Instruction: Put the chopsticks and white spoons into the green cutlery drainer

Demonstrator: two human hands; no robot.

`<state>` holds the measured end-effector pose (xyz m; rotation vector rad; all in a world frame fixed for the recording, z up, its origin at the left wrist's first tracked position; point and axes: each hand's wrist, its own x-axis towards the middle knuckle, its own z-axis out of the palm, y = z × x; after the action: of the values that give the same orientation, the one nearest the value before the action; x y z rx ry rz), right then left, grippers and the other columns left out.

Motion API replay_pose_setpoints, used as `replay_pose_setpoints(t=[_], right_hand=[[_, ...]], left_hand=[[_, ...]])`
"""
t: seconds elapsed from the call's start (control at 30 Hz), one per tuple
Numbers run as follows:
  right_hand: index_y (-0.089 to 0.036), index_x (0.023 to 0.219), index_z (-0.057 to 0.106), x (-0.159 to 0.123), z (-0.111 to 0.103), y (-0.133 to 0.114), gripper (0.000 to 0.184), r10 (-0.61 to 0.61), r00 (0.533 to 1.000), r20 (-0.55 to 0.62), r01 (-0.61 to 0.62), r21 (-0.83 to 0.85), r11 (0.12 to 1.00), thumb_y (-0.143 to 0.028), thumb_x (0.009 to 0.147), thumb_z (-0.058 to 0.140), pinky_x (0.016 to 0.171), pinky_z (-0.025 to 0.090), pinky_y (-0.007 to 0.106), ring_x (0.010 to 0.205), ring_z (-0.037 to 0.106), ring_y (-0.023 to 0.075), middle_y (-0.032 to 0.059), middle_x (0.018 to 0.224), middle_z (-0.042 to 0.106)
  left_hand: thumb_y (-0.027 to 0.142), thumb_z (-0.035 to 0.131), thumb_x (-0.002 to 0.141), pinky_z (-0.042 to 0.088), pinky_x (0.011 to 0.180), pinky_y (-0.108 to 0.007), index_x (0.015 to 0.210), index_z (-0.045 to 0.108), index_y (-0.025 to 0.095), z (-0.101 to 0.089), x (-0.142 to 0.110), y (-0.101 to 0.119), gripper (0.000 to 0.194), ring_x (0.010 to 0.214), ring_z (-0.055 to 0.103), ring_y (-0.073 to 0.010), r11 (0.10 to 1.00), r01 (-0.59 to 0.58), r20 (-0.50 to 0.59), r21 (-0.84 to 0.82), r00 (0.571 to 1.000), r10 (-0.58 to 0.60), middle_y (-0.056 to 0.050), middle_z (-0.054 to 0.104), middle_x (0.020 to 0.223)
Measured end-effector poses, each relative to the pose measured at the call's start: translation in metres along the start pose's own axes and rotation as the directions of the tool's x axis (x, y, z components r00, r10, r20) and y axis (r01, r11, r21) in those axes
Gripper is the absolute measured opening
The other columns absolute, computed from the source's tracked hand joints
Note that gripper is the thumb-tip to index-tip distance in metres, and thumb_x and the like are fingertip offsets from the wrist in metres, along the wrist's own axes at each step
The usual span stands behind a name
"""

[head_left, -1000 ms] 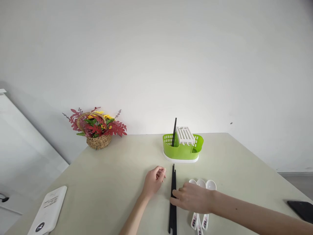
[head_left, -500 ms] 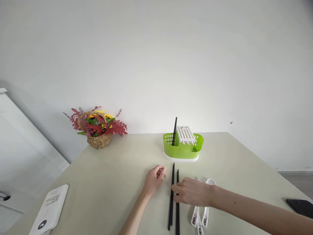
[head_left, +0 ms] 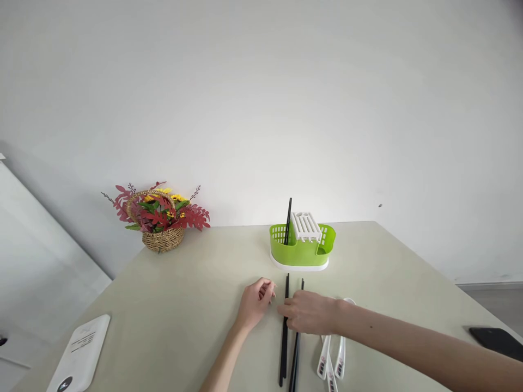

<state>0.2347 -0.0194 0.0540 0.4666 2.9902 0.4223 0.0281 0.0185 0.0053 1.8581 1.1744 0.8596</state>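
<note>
Several black chopsticks [head_left: 283, 354] lie lengthwise on the pale table [head_left: 183, 305] in front of me. My right hand [head_left: 308, 313] rests across them with its fingers pinched on one black chopstick [head_left: 295, 359], which is angled away from the rest. My left hand [head_left: 255, 302] sits on the table just left of the chopsticks, fingers loosely curled and holding nothing. White spoons [head_left: 332, 362] lie right of the chopsticks, partly under my right wrist. Behind stands a green cutlery holder [head_left: 302, 255] with one black chopstick [head_left: 289, 218] upright in it.
A wicker basket of red and yellow flowers [head_left: 161, 220] stands at the back left by the wall. A white flat device [head_left: 79, 351] lies near the left edge. A black phone [head_left: 496, 338] lies at the right edge.
My right hand has slid left and away from me over the chopsticks. One chopstick has separated from the bundle and now lies tilted. The left hand has hardly moved.
</note>
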Motion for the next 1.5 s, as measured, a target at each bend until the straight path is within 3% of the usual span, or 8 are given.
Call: replay_pose_setpoints(t=[0.2,0.33,0.53,0.63,0.93,1.13,1.33,1.5], right_hand=[[-0.020,0.071,0.072,-0.004,-0.010,0.008,0.021,0.040,0.997,0.065,-0.042,0.029,0.999,0.000,0.078,0.073,0.052,0.034,0.029,0.054,0.058,0.0151,-0.0008,0.063,0.070],[-0.020,0.070,0.072,-0.004,-0.040,0.026,0.020,0.078,0.995,0.065,-0.083,0.072,0.994,-0.007,0.085,0.074,0.073,0.041,0.032,0.080,0.065,0.0199,0.0033,0.070,0.074],[-0.025,0.080,0.080,-0.006,-0.089,0.051,0.015,0.240,0.958,0.157,-0.269,0.202,0.942,-0.028,0.092,0.072,0.058,0.032,0.028,0.065,0.063,0.0149,0.0004,0.072,0.076],[-0.029,0.087,0.083,-0.009,-0.107,0.055,0.010,0.337,0.919,0.205,-0.383,0.260,0.886,-0.033,0.091,0.074,0.052,0.026,0.026,0.062,0.064,0.0141,-0.0008,0.070,0.075],[-0.025,0.081,0.080,-0.041,-0.134,0.078,0.017,0.698,0.687,0.200,-0.708,0.397,0.584,-0.037,0.090,0.072,0.060,0.041,0.029,0.072,0.071,0.0223,0.0049,0.078,0.078],[-0.023,0.118,0.070,-0.047,-0.142,0.068,0.033,0.752,0.625,0.211,-0.694,0.590,0.412,-0.045,0.095,0.063,0.062,0.049,0.028,0.074,0.072,0.0196,0.0034,0.086,0.080],[-0.021,0.118,0.056,-0.042,-0.132,0.056,0.028,0.767,0.608,0.208,-0.529,0.826,0.195,-0.040,0.098,0.059,0.060,0.049,0.027,0.063,0.067,0.0154,-0.0011,0.078,0.075],[-0.020,0.099,0.065,-0.043,-0.126,0.062,0.029,0.773,0.607,0.186,-0.371,0.926,0.068,-0.040,0.104,0.045,0.054,0.048,0.023,0.060,0.064,0.0115,0.0016,0.084,0.075]], left_hand=[[0.056,0.051,0.098,0.047,0.063,-0.025,0.095,0.071,0.019,-0.003,-0.001,0.004,0.042,0.067,0.064,-0.0163,0.998,0.034,0.024,-0.053,0.999,-0.033,-0.004,0.075,0.083],[0.061,0.055,0.097,0.048,0.069,-0.026,0.092,0.073,0.016,-0.008,-0.005,0.018,0.048,0.073,0.066,-0.0167,0.977,0.019,0.188,-0.214,0.982,0.022,-0.007,0.076,0.086],[0.070,0.061,0.090,0.051,0.081,-0.034,0.121,0.070,0.011,-0.015,-0.015,0.037,0.066,0.086,0.074,-0.0246,0.870,0.152,0.531,-0.469,0.835,0.141,-0.018,0.078,0.105],[0.060,0.068,0.091,0.052,0.081,-0.036,0.121,0.070,0.012,-0.015,-0.017,0.038,0.056,0.077,0.075,-0.0234,0.828,0.254,0.606,-0.500,0.786,0.125,-0.016,0.078,0.096],[0.058,0.062,0.096,0.048,0.066,-0.029,0.104,0.072,0.011,-0.021,-0.012,0.034,0.048,0.065,0.069,-0.0174,0.807,0.293,0.534,-0.513,0.845,0.032,-0.009,0.073,0.080],[0.057,0.064,0.095,0.042,0.061,-0.027,0.101,0.072,0.012,-0.021,-0.011,0.030,0.046,0.058,0.060,-0.0127,0.779,0.284,0.508,-0.559,0.860,0.051,-0.004,0.067,0.073],[0.059,0.065,0.094,0.039,0.059,-0.027,0.101,0.073,0.012,-0.024,-0.011,0.025,0.048,0.052,0.056,-0.0103,0.788,0.289,0.508,-0.544,0.861,0.035,-0.004,0.066,0.076],[0.058,0.067,0.093,0.037,0.059,-0.027,0.103,0.073,0.012,-0.025,-0.011,0.023,0.048,0.052,0.055,-0.0098,0.784,0.266,0.493,-0.561,0.868,0.057,-0.004,0.066,0.077]])
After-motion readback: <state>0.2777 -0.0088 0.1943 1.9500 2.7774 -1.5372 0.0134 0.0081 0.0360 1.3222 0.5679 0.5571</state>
